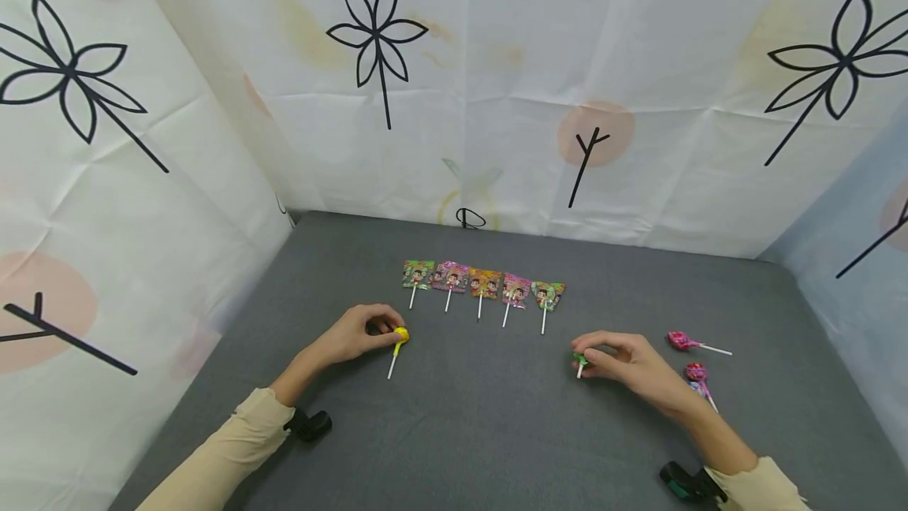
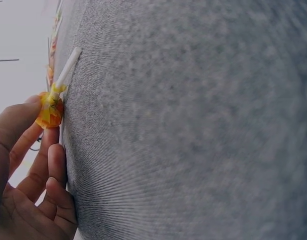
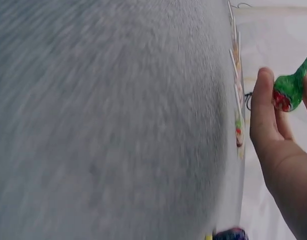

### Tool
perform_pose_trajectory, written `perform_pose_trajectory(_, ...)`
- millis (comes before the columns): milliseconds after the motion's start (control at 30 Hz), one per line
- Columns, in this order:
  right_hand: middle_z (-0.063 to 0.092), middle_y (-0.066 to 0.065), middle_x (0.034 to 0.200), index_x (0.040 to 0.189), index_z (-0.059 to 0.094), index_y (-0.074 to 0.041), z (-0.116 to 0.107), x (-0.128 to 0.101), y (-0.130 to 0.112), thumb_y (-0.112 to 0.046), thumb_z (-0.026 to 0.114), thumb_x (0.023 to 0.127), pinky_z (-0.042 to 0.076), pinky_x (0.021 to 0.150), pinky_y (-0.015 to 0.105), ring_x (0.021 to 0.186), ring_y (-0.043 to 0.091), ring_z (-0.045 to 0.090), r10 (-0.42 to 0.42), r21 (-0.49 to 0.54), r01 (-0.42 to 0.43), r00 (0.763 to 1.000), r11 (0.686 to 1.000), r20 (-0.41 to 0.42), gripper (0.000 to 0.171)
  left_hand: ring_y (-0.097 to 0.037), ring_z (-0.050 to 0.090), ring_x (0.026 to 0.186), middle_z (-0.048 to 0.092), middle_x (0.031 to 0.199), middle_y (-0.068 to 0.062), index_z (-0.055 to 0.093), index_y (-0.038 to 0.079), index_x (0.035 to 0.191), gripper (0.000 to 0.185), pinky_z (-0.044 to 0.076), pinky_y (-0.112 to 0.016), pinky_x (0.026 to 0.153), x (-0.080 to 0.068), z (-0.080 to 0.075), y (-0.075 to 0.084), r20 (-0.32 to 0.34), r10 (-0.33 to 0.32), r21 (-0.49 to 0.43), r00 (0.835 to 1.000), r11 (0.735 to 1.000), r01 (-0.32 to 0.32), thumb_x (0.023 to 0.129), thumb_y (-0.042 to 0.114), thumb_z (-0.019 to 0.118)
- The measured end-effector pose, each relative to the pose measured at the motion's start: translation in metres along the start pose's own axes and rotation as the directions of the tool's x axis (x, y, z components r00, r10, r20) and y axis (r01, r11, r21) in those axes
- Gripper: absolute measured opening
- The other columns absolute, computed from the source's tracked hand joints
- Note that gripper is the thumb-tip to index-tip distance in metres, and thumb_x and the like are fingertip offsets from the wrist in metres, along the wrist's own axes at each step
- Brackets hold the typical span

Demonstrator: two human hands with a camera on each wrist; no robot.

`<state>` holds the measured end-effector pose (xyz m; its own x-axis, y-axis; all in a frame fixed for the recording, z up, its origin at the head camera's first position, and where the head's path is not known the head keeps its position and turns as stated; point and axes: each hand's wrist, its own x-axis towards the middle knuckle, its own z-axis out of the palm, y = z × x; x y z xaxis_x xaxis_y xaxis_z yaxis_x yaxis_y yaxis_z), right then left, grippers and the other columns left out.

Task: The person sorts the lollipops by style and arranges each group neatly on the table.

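Observation:
A yellow-wrapped lollipop (image 1: 401,335) is pinched at its round head by my left hand (image 1: 359,331), its white stick slanting toward the table's front. In the left wrist view the thumb and a finger press the orange-yellow wrapper (image 2: 50,111). Farther right, my right hand (image 1: 627,365) pinches a green lollipop (image 1: 581,359) between thumb and fingers. The right wrist view shows this green lollipop (image 3: 290,91) with a red patch on its wrapper, held off the table. Two pink-wrapped lollipops, one (image 1: 679,341) behind the other (image 1: 697,373), lie beyond the right hand.
At the middle back of the grey table (image 1: 468,432), several flat-packed lollipops form a row, from a green one (image 1: 418,274) to another green one (image 1: 548,295), sticks facing forward. A patterned white curtain (image 1: 496,38) hangs behind and at the sides.

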<state>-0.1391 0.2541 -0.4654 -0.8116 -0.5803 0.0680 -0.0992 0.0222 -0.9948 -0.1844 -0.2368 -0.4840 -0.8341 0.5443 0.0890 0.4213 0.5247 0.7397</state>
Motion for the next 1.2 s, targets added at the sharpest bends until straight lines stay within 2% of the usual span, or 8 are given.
perform_pose_trajectory(133,0.055,0.040,0.125,0.117,0.061,0.019,0.007,0.009,0.002,0.000,0.061,0.101,0.056,0.083,0.047,0.105,0.032,0.067,0.001,-0.055,-0.002,1.000,0.999,-0.016,0.024,-0.014,0.062,0.085,0.067,0.099,0.006,0.073,0.015,0.106,0.013,0.052,-0.033,0.076,0.000,-0.001,-0.001,0.000,0.006,-0.002,1.000,1.000,-0.006,0.094,0.017,0.077)
perform_pose_trajectory(333,0.058,0.034,0.123,0.124,0.061,0.011,0.016,0.019,0.002,-0.005,0.067,0.099,0.057,0.080,0.042,0.100,0.025,0.068,0.058,-0.087,-0.057,0.998,0.995,0.000,0.030,-0.017,0.062,0.086,0.067,0.100,0.003,0.073,0.013,0.107,0.014,0.051,-0.034,0.077,0.000,-0.001,-0.002,0.010,-0.015,-0.015,1.000,1.000,0.015,0.095,0.019,0.076)
perform_pose_trajectory(533,0.060,0.035,0.122,0.123,0.057,0.013,0.023,0.027,0.005,0.001,0.069,0.096,0.056,0.085,0.037,0.106,0.028,0.067,0.045,-0.008,-0.045,0.999,0.999,0.013,0.032,-0.017,0.062,0.085,0.068,0.100,0.002,0.073,0.012,0.107,0.013,0.051,-0.034,0.076,0.000,-0.001,-0.003,0.009,-0.002,-0.022,1.000,1.000,0.002,0.095,0.017,0.076)
perform_pose_trajectory(700,0.062,0.029,0.119,0.124,0.058,0.011,0.031,0.033,0.008,-0.004,0.070,0.097,0.057,0.082,0.039,0.102,0.025,0.068,0.071,-0.023,-0.071,0.997,0.997,0.005,0.032,-0.014,0.062,0.084,0.067,0.099,0.005,0.073,0.014,0.106,0.012,0.052,-0.033,0.074,0.000,0.000,-0.004,0.003,0.023,-0.009,1.000,1.000,-0.023,0.095,0.017,0.076)
perform_pose_trajectory(900,0.059,0.032,0.123,0.125,0.059,0.010,0.043,0.041,0.010,-0.006,0.069,0.099,0.058,0.079,0.046,0.095,0.025,0.070,0.088,-0.007,-0.088,0.996,0.996,0.010,0.032,-0.013,0.061,0.085,0.067,0.100,0.006,0.072,0.015,0.106,0.013,0.051,-0.033,0.075,0.000,0.000,-0.003,0.004,0.001,-0.001,1.000,1.000,-0.001,0.094,0.017,0.076)
perform_pose_trajectory(1067,0.059,0.033,0.118,0.125,0.056,0.015,0.051,0.047,0.011,-0.001,0.067,0.098,0.057,0.081,0.046,0.092,0.021,0.070,0.053,0.036,-0.054,0.997,0.998,0.048,0.033,-0.015,0.061,0.086,0.066,0.101,0.004,0.072,0.014,0.107,0.013,0.051,-0.033,0.077,0.000,0.000,-0.002,0.011,-0.017,-0.001,1.000,1.000,0.017,0.095,0.018,0.076)
perform_pose_trajectory(1200,0.058,0.029,0.117,0.126,0.054,0.017,0.058,0.051,0.010,0.000,0.067,0.098,0.057,0.082,0.046,0.092,0.022,0.070,0.060,0.050,-0.063,0.996,0.997,0.067,0.035,-0.015,0.061,0.086,0.066,0.101,0.003,0.072,0.013,0.107,0.013,0.051,-0.033,0.077,0.000,0.000,-0.002,0.015,-0.009,-0.005,1.000,1.000,0.009,0.095,0.018,0.075)
